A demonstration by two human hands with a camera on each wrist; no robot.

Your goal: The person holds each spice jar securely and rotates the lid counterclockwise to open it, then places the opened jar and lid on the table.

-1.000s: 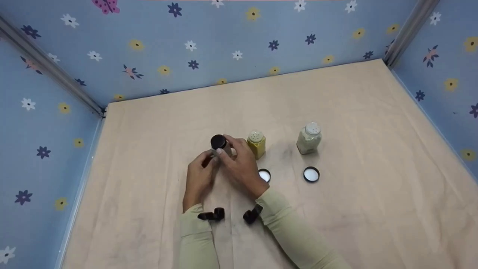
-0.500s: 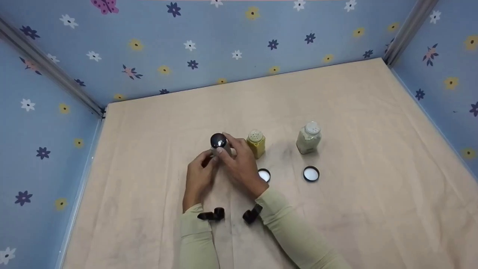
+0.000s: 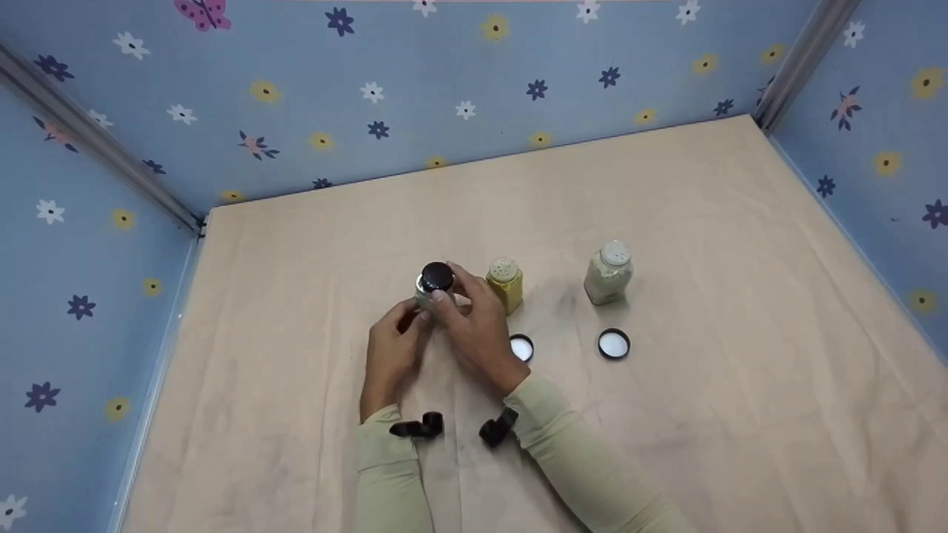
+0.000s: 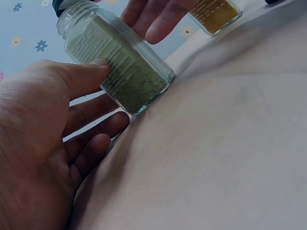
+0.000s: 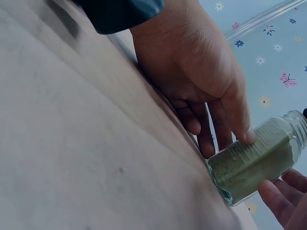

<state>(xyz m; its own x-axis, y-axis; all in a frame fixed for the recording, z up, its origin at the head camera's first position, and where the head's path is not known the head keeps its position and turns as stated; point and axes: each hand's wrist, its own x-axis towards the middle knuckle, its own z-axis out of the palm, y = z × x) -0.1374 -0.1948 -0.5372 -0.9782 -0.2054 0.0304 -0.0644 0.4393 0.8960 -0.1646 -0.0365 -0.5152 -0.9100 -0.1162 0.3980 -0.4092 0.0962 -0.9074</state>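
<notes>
My left hand (image 3: 392, 348) grips a clear glass spice jar (image 4: 122, 67) of green flakes low on its body, with the thumb across the printed face. The jar stands upright, its base right at the cloth. With thumb and fingers my right hand (image 3: 481, 318) pinches the jar's black lid (image 3: 438, 277), which sits shifted to the right over the mouth. A pale edge of the jar's top shows left of the lid in the head view. In the right wrist view, right-hand fingertips (image 5: 272, 199) lie beside the glass.
Just right of my right hand stands a yellow spice shaker (image 3: 506, 289). Farther right is a pale green one (image 3: 609, 274). Two black-rimmed lids (image 3: 614, 344) lie white side up on the beige cloth (image 3: 703, 414). Flowered blue walls (image 3: 311, 59) close the back and sides.
The black lid has tilted and shifted right on the jar, so that a pale edge of the top now shows. Both hands have stayed nearly in place.
</notes>
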